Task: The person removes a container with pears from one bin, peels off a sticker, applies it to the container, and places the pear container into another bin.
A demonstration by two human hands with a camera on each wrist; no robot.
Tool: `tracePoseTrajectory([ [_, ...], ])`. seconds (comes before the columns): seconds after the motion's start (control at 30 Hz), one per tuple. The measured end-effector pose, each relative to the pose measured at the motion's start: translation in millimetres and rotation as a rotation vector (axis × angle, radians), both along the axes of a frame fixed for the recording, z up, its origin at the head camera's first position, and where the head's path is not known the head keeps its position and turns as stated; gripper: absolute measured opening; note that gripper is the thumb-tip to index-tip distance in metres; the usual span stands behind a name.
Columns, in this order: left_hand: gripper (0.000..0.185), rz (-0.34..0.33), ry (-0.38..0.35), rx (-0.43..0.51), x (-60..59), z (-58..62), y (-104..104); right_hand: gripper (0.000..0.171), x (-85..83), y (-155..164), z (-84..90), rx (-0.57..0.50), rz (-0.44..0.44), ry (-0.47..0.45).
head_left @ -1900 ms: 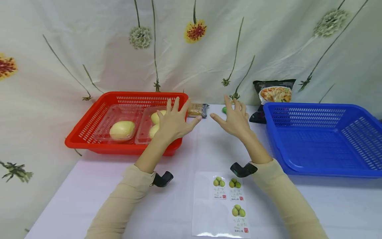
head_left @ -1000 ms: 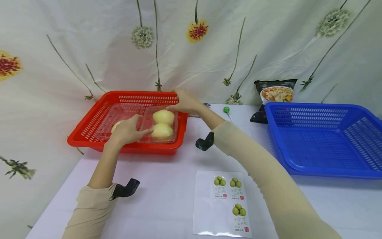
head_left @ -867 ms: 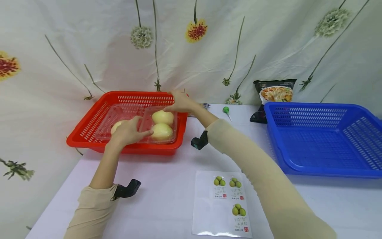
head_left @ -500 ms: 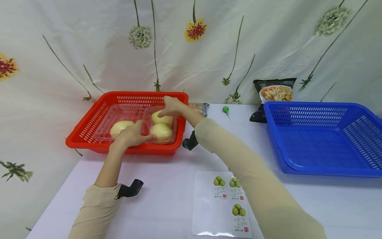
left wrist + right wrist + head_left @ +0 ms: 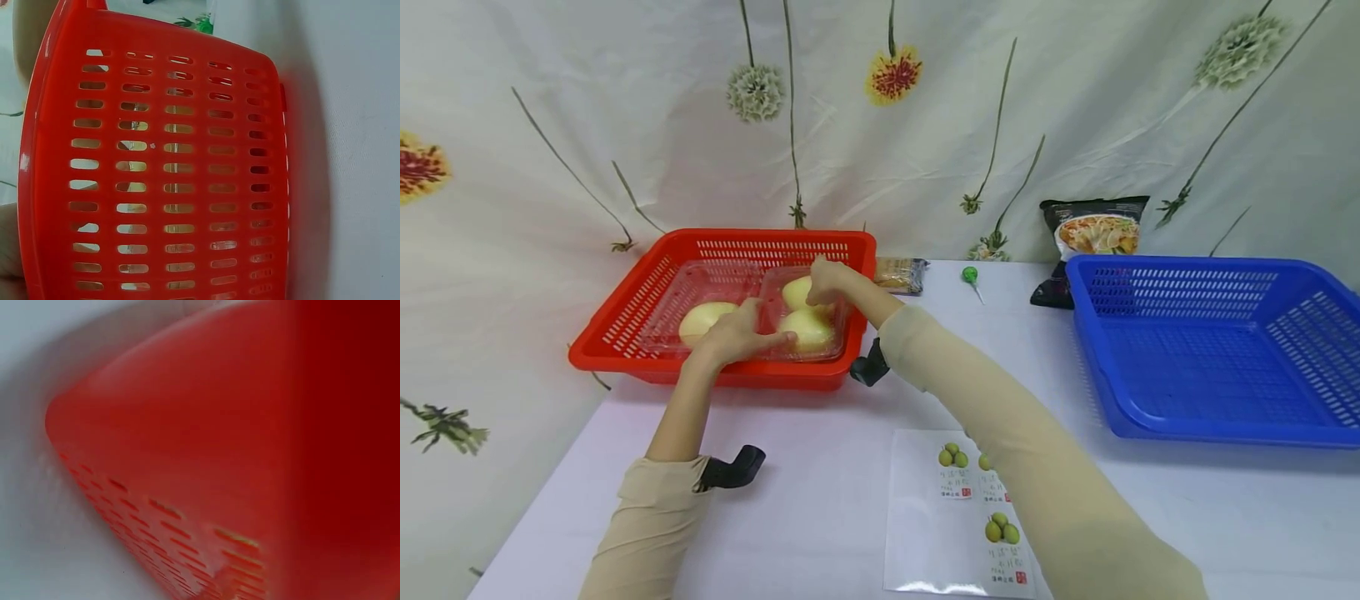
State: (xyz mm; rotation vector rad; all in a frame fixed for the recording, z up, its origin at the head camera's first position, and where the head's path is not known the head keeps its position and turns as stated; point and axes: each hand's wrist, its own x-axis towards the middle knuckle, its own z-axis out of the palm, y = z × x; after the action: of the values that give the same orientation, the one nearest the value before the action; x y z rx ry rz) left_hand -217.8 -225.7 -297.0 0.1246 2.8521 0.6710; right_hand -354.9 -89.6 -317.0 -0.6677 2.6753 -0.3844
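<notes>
In the head view, a red basket (image 5: 613, 333) holds two clear plastic boxes. One pale yellow oval fruit (image 5: 706, 321) lies in the left clear box (image 5: 664, 312); two similar ones, including the nearer fruit (image 5: 811, 331), lie in the right clear box (image 5: 772, 287). My left hand (image 5: 733, 333) is at the right box's left side, thumb stretched out toward the nearer fruit. Over that box's right side, my right hand (image 5: 827, 281) reaches down beside the farther fruit (image 5: 796, 292), its fingertips hidden. Both wrist views show mostly the basket's red wall (image 5: 153, 162).
A blue basket (image 5: 1187, 429) stands at the right, before a black food packet (image 5: 1093, 233). Behind the red basket's right end lie a clear-wrapped packet (image 5: 901, 275) and a green lollipop (image 5: 970, 277). A sticker sheet (image 5: 917, 542) lies in front.
Both hands have gone from above the table's middle to the right box. Lately the right hand has come lower and nearer over its right side, while the left has shifted slightly right.
</notes>
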Motion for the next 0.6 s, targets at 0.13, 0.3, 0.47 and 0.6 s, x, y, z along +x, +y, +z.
tracePoseTrajectory([
  [0.13,0.087,0.033,-0.001,0.013,1.3,0.8,-0.3,0.065,-24.9,-5.2,-26.8,-0.088,-0.01,0.008],
  [0.3,0.092,0.078,0.003,0.046,5.6,2.5,-3.4,0.058,24.2,10.4,16.7,-0.17,-0.073,-0.084],
  [0.47,0.095,0.105,0.044,0.082,12.1,8.4,-6.9,0.065,54.6,26.4,45.5,-0.281,-0.083,-0.123],
  [0.6,0.095,0.119,0.112,0.114,16.9,18.0,-7.3,0.069,57.5,38.2,56.8,-0.413,-0.104,-0.113],
])
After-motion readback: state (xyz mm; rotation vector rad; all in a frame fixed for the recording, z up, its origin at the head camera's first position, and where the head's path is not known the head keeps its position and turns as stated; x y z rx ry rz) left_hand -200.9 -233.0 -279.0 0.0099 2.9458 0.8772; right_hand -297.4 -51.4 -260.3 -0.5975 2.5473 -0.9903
